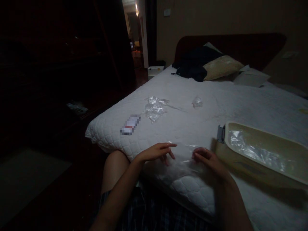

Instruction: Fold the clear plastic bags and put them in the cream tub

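Observation:
A sheet of clear plastic, seemingly a plastic bag (184, 168), lies on the front edge of the bed between my hands. Above its left part is my left hand (160, 152), fingers stretched and spread, with nothing held. My right hand (206, 156) has its fingers curled and pinched at the bag's right side; the exact grip is blurred. To the right stands a beige plastic bin (255, 170) with a grey latch and more clear plastic (255, 150) inside it.
Crumpled clear plastic (155, 107) and a smaller wad (197, 102) lie on the white quilted bed (173, 128). A phone (130, 124), its screen blurred out, rests near the left edge. Dark clothing (194, 62) and a pillow (222, 66) are by the headboard (240, 43).

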Tool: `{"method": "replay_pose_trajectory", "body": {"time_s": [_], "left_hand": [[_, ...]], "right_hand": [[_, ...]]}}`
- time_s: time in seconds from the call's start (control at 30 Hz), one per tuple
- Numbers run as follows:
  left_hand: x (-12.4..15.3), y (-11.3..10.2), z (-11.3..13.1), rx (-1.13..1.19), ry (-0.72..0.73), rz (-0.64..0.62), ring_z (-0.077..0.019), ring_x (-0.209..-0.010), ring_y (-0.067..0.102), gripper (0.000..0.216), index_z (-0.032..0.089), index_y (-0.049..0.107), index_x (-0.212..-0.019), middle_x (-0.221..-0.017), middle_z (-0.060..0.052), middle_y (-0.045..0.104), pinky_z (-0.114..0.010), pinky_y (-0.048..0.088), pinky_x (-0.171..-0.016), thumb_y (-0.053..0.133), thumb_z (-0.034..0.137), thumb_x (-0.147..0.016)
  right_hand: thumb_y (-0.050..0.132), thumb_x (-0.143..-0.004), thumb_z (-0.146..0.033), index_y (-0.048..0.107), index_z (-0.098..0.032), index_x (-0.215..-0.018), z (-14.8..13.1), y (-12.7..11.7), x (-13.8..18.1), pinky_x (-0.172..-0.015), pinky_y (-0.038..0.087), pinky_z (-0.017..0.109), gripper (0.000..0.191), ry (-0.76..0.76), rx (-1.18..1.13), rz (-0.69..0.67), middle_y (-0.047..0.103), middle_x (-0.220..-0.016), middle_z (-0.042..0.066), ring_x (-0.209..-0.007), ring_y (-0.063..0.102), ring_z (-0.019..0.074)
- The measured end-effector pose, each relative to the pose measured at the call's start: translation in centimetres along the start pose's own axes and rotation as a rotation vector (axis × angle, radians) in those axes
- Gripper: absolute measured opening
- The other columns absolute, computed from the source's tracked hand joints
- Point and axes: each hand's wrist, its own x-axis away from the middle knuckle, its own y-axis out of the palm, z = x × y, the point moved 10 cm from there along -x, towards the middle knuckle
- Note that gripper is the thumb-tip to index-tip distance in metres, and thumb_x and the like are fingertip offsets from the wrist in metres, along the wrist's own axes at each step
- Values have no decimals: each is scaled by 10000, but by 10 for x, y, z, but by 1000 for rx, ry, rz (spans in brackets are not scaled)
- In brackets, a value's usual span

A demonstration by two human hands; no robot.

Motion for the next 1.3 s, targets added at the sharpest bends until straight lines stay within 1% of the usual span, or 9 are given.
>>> {"method": "replay_pose_trajectory", "body": {"time_s": [0.13,0.27,0.37,0.47,0.57,0.77,1.03,1.2,1.3], "left_hand": [[18,27,32,71,6,-138,-140,-579,615,510,260,351,-1298,-959,-113,634,-238,457,-519,487,334,-812],[4,5,42,80,52,13,-137,-581,601,511,232,371,-1287,-906,-106,645,-229,445,-506,502,324,-801],[-19,-26,26,67,53,170,-113,-551,574,411,183,509,-1161,-820,-83,646,-202,424,-478,506,354,-787],[-42,-57,-6,86,-21,334,-78,-452,516,293,145,600,-940,-706,-40,615,-181,384,-422,542,361,-751],[-55,-85,-29,77,-26,497,-48,-362,427,207,123,565,-686,-540,3,537,-156,310,-364,577,328,-717],[-63,-101,-49,25,-120,626,-59,-319,381,224,154,473,-652,-511,20,499,-195,329,-355,496,349,-760],[-58,-111,-32,-568,-148,775,-92,-384,456,239,156,549,-750,-507,15,506,-207,345,-429,412,344,-800],[-44,-107,-2,-1006,-243,897,-193,-680,576,358,159,566,-814,-722,-79,609,-274,396,-598,392,472,-805],[-32,-90,21,-1221,-218,916,-221,-775,569,380,146,529,-961,-845,-113,601,-306,397,-663,357,458,-829]], "right_hand": [[701,-648,-218,633,-221,-944,-28,3,14,-428,431,246,303,-39,-10,-88,618,-640,14,-476,529,122],[680,-664,-210,584,-240,-1074,-46,10,3,-418,431,228,422,-66,31,-112,609,-653,6,-495,521,116],[674,-665,-249,602,-219,-1019,-46,8,-25,-403,403,194,362,-78,114,-48,609,-647,-5,-472,493,87],[696,-633,-280,629,-189,-914,-25,-2,-56,-396,383,181,303,-33,155,31,602,-616,-6,-467,496,86],[709,-610,-305,632,-190,-851,4,-18,-78,-435,409,193,278,14,84,139,607,-628,2,-526,540,108],[699,-599,-351,626,-161,-733,30,-37,-90,-474,405,212,244,-30,139,231,584,-618,7,-543,521,112],[577,-661,-451,577,-143,-919,17,-44,-89,-515,376,240,402,-149,551,338,527,-628,-11,-552,486,122],[495,-709,-485,545,-140,-995,4,-47,-84,-553,400,270,451,-156,724,427,552,-661,14,-590,523,154],[460,-750,-425,542,-136,-1008,-20,-41,-68,-634,413,293,396,-272,880,515,578,-771,56,-679,541,171]]}}
